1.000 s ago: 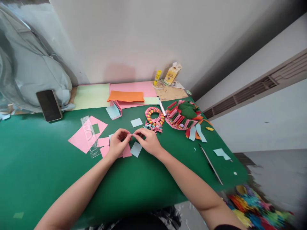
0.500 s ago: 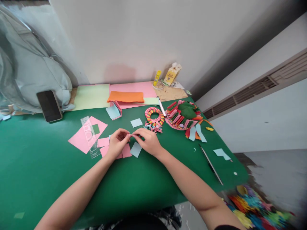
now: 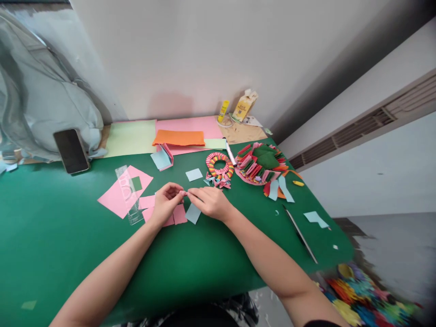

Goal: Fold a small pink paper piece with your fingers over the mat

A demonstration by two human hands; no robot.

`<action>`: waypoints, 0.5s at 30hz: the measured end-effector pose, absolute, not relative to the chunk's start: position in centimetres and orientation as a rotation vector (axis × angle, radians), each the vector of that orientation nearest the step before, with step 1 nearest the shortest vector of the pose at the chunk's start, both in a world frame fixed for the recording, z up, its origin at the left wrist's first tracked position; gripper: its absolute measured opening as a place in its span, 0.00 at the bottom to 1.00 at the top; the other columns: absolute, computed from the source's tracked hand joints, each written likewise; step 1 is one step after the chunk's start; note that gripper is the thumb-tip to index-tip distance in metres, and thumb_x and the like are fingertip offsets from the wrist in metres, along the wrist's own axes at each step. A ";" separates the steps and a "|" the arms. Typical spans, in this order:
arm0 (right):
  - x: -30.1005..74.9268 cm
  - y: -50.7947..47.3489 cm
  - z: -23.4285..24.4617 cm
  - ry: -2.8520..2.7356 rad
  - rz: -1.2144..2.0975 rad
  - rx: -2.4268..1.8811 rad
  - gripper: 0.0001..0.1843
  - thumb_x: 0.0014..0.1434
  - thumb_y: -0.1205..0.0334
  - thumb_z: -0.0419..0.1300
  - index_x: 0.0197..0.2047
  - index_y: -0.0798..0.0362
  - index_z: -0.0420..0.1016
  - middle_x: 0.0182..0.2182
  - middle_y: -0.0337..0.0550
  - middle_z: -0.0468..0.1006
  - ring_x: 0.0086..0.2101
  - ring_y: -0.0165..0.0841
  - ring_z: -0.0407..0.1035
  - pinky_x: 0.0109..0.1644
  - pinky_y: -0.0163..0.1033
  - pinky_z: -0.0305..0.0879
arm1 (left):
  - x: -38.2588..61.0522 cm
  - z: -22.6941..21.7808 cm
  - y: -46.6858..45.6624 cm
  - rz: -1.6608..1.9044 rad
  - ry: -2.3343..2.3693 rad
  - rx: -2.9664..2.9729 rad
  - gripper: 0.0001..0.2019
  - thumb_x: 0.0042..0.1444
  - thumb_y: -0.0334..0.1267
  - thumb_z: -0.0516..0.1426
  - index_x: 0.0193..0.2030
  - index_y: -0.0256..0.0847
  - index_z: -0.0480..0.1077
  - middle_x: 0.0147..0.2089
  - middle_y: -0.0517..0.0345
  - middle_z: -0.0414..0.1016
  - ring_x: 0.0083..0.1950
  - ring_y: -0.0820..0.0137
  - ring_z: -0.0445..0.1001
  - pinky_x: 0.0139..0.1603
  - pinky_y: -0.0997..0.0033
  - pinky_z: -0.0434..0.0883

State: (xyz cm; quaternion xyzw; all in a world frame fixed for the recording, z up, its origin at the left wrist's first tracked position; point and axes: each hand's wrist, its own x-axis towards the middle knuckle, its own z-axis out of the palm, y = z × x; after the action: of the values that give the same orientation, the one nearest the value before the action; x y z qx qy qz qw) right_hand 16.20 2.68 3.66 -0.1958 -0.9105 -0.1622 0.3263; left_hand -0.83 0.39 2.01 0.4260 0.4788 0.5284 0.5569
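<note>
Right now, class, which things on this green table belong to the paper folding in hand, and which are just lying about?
In use:
left hand and right hand, pinching a small pink paper piece
pink paper squares
pale blue paper square

Lying about:
black smartphone
clear plastic ruler
yellow glue stick
striped paper ring

No text can be read; print on the yellow carton [image 3: 245, 104] and glue stick [image 3: 223, 110] is too small

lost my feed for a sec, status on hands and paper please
Left hand and right hand pinch a small pink paper piece between fingertips. Cut pink squares lie beneath. Nothing blocking.
</note>
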 end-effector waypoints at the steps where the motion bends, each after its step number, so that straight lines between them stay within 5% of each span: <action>1: 16.2 2.6 3.7 -2.383 -0.423 -0.522 0.16 0.69 0.75 0.47 0.34 0.61 0.73 0.33 0.47 0.76 0.29 0.32 0.70 0.28 0.38 0.60 | -0.8 2.0 0.4 1.247 1.129 1.005 0.15 0.42 0.43 0.67 0.30 0.37 0.69 0.27 0.59 0.71 0.24 0.75 0.70 0.26 0.77 0.71; 10: 16.6 2.5 3.6 -2.385 -0.309 -0.543 0.12 0.68 0.74 0.49 0.37 0.58 0.72 0.37 0.47 0.77 0.29 0.32 0.70 0.29 0.39 0.59 | -0.7 2.3 0.4 1.240 1.136 1.017 0.15 0.43 0.44 0.67 0.30 0.37 0.69 0.26 0.59 0.71 0.24 0.75 0.70 0.25 0.77 0.70; 15: 16.6 2.6 3.1 -2.206 0.322 -0.756 0.08 0.66 0.67 0.52 0.38 0.56 0.71 0.36 0.45 0.76 0.34 0.34 0.70 0.34 0.37 0.63 | -0.7 2.3 0.4 1.276 1.124 1.032 0.15 0.44 0.44 0.66 0.30 0.37 0.69 0.27 0.58 0.72 0.25 0.74 0.71 0.26 0.76 0.71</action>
State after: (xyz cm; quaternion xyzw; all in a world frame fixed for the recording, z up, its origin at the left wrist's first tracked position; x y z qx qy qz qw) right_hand 16.62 2.59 3.13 -0.2965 -0.8655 0.1264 0.3835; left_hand -0.65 0.41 2.32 0.4350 0.4736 0.5381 0.5449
